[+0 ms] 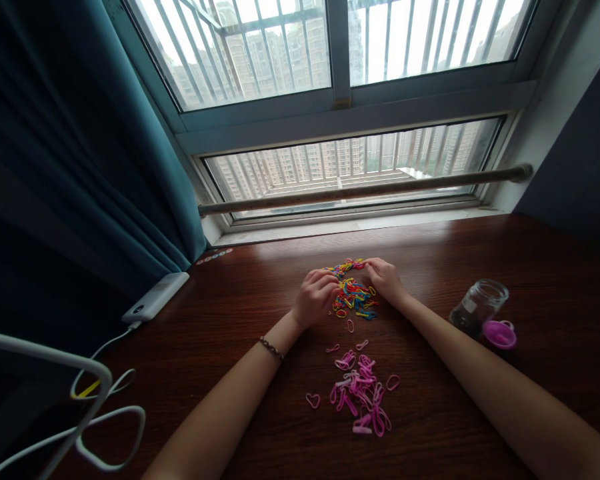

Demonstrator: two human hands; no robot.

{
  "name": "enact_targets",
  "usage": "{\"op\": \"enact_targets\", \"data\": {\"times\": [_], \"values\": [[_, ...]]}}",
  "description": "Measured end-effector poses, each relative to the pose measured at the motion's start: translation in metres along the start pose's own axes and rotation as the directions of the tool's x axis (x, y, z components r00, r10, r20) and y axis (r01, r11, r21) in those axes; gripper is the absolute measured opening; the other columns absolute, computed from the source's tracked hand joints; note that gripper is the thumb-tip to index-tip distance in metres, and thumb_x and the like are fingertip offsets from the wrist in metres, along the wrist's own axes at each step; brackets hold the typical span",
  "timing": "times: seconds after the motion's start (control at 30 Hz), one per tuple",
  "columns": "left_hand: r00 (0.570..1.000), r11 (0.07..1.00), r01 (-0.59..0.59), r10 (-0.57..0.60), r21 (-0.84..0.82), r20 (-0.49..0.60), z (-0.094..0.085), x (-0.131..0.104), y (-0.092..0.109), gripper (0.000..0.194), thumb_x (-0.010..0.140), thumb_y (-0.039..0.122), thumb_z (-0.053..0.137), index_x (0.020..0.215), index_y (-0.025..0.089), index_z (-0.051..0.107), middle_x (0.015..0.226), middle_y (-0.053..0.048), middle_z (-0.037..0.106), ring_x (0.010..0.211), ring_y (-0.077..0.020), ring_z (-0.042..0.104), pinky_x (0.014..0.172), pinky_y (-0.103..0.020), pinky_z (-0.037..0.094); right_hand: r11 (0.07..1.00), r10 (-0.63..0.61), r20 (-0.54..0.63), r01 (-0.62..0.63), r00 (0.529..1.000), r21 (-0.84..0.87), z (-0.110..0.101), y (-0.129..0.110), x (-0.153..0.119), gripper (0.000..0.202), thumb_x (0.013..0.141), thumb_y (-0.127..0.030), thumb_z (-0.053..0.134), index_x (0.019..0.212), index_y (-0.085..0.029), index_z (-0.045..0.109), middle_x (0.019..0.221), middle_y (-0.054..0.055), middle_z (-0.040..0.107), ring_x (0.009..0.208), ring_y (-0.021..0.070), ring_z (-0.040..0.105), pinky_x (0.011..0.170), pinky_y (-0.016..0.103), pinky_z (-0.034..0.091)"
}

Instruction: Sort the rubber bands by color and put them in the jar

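Observation:
A pile of small multicoloured rubber bands (354,295) lies on the dark wooden table between my two hands, with more bands strung out just behind it. My left hand (317,295) is at the left side of this pile, fingers curled in and their tips partly hidden. On the far right side, my right hand (384,276) pinches at a reddish-pink rubber band (360,265) at the edge of the rear bands. Closer to me is a separate heap of pink rubber bands (363,387), with a few single ones scattered around it.
A glass jar (483,303) and a pink lid (500,335) are right of my right forearm. At left are a white power bank (155,298), a looped white cable (113,427) and a blue curtain (145,167). A barred window with a rail (370,191) borders the table's far side.

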State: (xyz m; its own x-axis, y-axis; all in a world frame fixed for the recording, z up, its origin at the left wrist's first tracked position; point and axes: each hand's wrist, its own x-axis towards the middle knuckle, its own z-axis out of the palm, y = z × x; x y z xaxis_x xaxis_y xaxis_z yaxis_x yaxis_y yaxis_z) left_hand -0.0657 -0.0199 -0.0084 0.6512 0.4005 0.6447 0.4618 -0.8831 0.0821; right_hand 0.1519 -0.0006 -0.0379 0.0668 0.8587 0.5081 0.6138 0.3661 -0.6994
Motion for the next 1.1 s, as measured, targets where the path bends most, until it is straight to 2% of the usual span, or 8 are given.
{"op": "enact_targets", "data": {"times": [0.07, 0.13, 0.23, 0.33, 0.57, 0.73, 0.9, 1.1], "values": [[0.988, 0.989, 0.146, -0.146, 0.007, -0.042, 0.002, -0.001, -0.013, 0.021, 0.085, 0.023, 0.04, 0.086, 0.019, 0.061, 0.095, -0.005, 0.063, 0.102, -0.0193, 0.05, 0.093, -0.04, 0.036, 0.978, -0.097, 0.122, 0.117, 0.988, -0.17, 0.003, 0.005, 0.0, 0.031, 0.083, -0.026, 0.038, 0.101, -0.017, 0.062, 0.107, 0.008, 0.061, 0.107, 0.0208, 0.049, 0.094, 0.036, 0.035], [0.96, 0.963, 0.269, -0.271, -0.029, -0.074, 0.005, -0.002, -0.023, 0.023, 0.086, 0.023, 0.039, 0.088, 0.019, 0.062, 0.096, -0.004, 0.064, 0.103, -0.0189, 0.049, 0.094, -0.04, 0.036, 0.941, -0.081, 0.218, 0.147, 0.973, -0.305, 0.007, 0.008, -0.001, 0.034, 0.084, -0.026, 0.038, 0.112, -0.018, 0.056, 0.119, 0.007, 0.055, 0.119, 0.0224, 0.037, 0.1, 0.04, 0.027], [0.92, 0.919, 0.377, -0.386, -0.113, -0.074, 0.01, -0.003, -0.032, 0.028, 0.087, 0.024, 0.036, 0.091, 0.019, 0.063, 0.096, -0.003, 0.064, 0.104, -0.0181, 0.05, 0.095, -0.039, 0.036, 0.883, 0.011, 0.27, 0.117, 0.963, -0.455, 0.01, 0.011, -0.002, 0.039, 0.084, -0.032, 0.039, 0.119, -0.019, 0.05, 0.127, 0.008, 0.048, 0.124, 0.0269, 0.028, 0.101, 0.046, 0.021], [0.903, 0.895, 0.421, -0.429, -0.144, -0.023, 0.013, -0.003, -0.036, 0.029, 0.088, 0.025, 0.035, 0.095, 0.02, 0.063, 0.102, -0.003, 0.063, 0.109, -0.0187, 0.047, 0.096, -0.041, 0.035, 0.855, 0.043, 0.277, 0.108, 0.96, -0.507, 0.011, 0.011, -0.002, 0.041, 0.084, -0.037, 0.04, 0.119, -0.018, 0.05, 0.128, 0.011, 0.046, 0.124, 0.0287, 0.028, 0.101, 0.047, 0.019], [0.889, 0.897, 0.439, -0.424, -0.056, 0.176, 0.018, -0.003, -0.033, 0.028, 0.087, 0.03, 0.038, 0.107, 0.027, 0.057, 0.118, -0.002, 0.056, 0.124, -0.0233, 0.032, 0.099, -0.054, 0.022, 0.913, -0.013, 0.248, 0.113, 0.969, -0.393, 0.01, 0.011, -0.002, 0.032, 0.084, -0.029, 0.042, 0.111, -0.019, 0.056, 0.119, 0.009, 0.054, 0.118, 0.0243, 0.038, 0.099, 0.043, 0.026], [0.87, 0.907, 0.421, -0.398, -0.021, 0.292, 0.023, -0.005, -0.031, 0.032, 0.087, 0.035, 0.036, 0.116, 0.033, 0.049, 0.125, 0.0, 0.05, 0.127, -0.0251, 0.024, 0.098, -0.06, 0.013, 0.981, -0.07, 0.098, 0.086, 0.993, -0.172, 0.004, 0.009, 0.0, 0.026, 0.083, -0.021, 0.04, 0.088, -0.017, 0.066, 0.096, 0.008, 0.065, 0.091, 0.0183, 0.057, 0.083, 0.029, 0.041], [0.874, 0.913, 0.407, -0.382, -0.023, 0.3, 0.022, -0.005, -0.031, 0.032, 0.088, 0.035, 0.034, 0.116, 0.032, 0.05, 0.124, 0.0, 0.05, 0.125, -0.0234, 0.026, 0.099, -0.056, 0.012, 0.996, 0.014, -0.034, -0.018, 0.999, -0.093, -0.002, 0.006, -0.002, 0.018, 0.076, -0.024, 0.05, 0.076, -0.018, 0.067, 0.077, 0.006, 0.067, 0.07, 0.0172, 0.06, 0.069, 0.028, 0.044], [0.902, 0.927, 0.372, -0.348, -0.051, 0.255, 0.019, -0.004, -0.029, 0.029, 0.088, 0.031, 0.036, 0.109, 0.028, 0.056, 0.117, -0.001, 0.055, 0.118, -0.0201, 0.036, 0.101, -0.049, 0.016, 0.997, 0.053, -0.056, -0.056, 0.997, -0.051, -0.003, 0.002, -0.004, 0.01, 0.069, -0.025, 0.055, 0.068, -0.02, 0.064, 0.066, 0.001, 0.065, 0.061, 0.0151, 0.058, 0.062, 0.026, 0.043]]}}
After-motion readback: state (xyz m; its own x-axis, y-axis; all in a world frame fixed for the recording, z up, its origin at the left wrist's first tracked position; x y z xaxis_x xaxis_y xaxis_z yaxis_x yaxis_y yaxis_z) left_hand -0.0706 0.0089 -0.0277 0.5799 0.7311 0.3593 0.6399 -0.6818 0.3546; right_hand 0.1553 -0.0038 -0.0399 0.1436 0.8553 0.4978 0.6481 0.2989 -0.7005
